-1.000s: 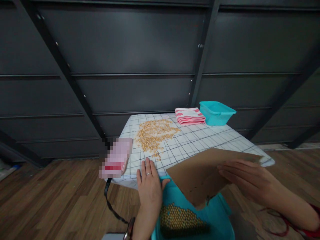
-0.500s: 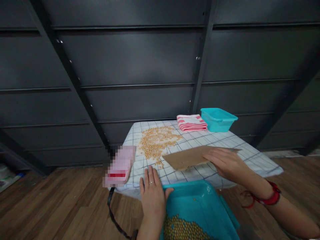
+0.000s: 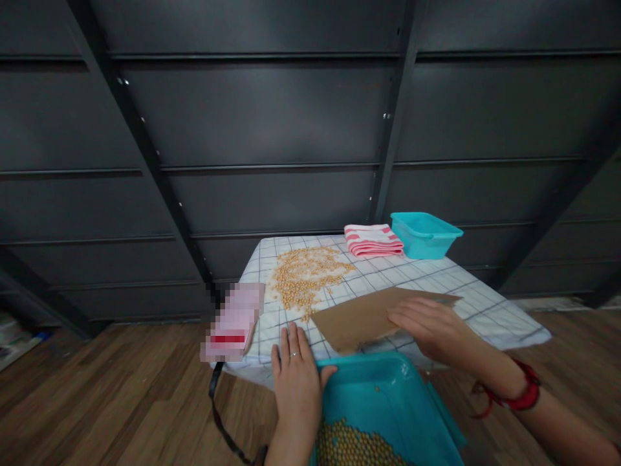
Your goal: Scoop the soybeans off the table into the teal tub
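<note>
Soybeans (image 3: 294, 294) lie loose on the checked cloth of the worktop (image 3: 378, 275), spread over its left half from near the far edge toward the near edge, with a straggling tail at the near end. That tail ends just ahead of the left hand (image 3: 297, 378), so the left fingertips are the nearer ones; the hand itself rests palm down at the near edge, fingers straight and grasping nothing, its thumb over the corner of the turquoise bin (image 3: 407, 401).

From the right hand (image 3: 427, 327) the beans lie to the left and farther from the near edge. Its fingers are bent over a cardboard sheet (image 3: 354, 317) and grasp it by the right part; the thumb is hidden. The sheet's long axis runs roughly along the near edge, and its left end points at the tail, just beside the last beans. Whether it touches any of them, I cannot tell.

Just off the near edge, lower than the cloth, the bin holds more beans (image 3: 356, 446) heaped toward its near left part. At the far edge, toward the right corner, a folded red-and-white striped towel (image 3: 373, 239) sits beside a small turquoise tub (image 3: 429, 236). On the left edge lies a pink slab-shaped item (image 3: 235, 320), blurred over, with a black strap (image 3: 213, 395) hanging below.
</note>
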Demonstrator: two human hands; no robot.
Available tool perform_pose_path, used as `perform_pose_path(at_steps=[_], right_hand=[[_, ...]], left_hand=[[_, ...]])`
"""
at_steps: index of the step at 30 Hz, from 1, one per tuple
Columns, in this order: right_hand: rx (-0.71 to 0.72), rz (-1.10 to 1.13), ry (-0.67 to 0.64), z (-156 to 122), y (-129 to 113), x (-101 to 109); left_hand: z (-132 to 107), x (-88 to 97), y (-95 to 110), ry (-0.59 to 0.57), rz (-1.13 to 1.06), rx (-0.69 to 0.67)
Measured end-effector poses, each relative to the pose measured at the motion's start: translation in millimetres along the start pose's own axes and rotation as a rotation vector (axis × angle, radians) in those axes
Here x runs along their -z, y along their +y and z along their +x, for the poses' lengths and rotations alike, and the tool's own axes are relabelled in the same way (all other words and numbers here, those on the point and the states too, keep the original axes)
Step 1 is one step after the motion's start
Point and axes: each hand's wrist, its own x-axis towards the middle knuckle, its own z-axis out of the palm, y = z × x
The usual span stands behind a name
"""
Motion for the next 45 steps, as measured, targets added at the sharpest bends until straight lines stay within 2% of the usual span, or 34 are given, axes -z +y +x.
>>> perform_pose_path(at_steps=[5,11,14,16,20,25,33,40,42,45], right_hand=[[0.024,-0.040,0.041,10.8,11.7,-17.0],[-0.009,-0.017,0.070,14.1,33.8,-14.1],[-0.079,-0.026,0.029,15.7,50.0,-17.2],[-0.134,-0.035,-0.020,18.3,60.6,-25.2],[-0.151,-0.026,-0.043,27.5,73.5,-49.9],[-0.120,0.012,-0.073,37.7,69.3,-67.9],[-0.073,0.041,-0.070,35.7,59.7,-50.2],[-0.070,0.036,-0.046,50.9,54.3,-52.5],[-0.073,0.036,-0.032,44.6,45.9,-42.0],[-0.042,0.026,0.032,27.0,26.7,-15.6]], left_hand=[[0.2,0.9,-0.4,0.003,0.044,-0.002],[-3.1,-7.6,-4.2,0.028,0.019,-0.038],[-4.5,-11.7,-6.1,0.047,0.005,-0.041],[-4.4,-11.7,-6.1,0.048,0.005,-0.041],[-3.3,-7.9,-4.4,0.036,0.046,-0.048],[-3.7,-8.5,-4.6,0.033,0.057,-0.047],[-4.6,-10.4,-5.1,0.044,0.010,-0.044],[-5.1,-12.1,-6.8,0.043,0.011,-0.045],[-4.7,-12.0,-7.4,0.036,0.032,-0.054],[-3.0,-8.5,-5.9,0.023,0.051,-0.053]])
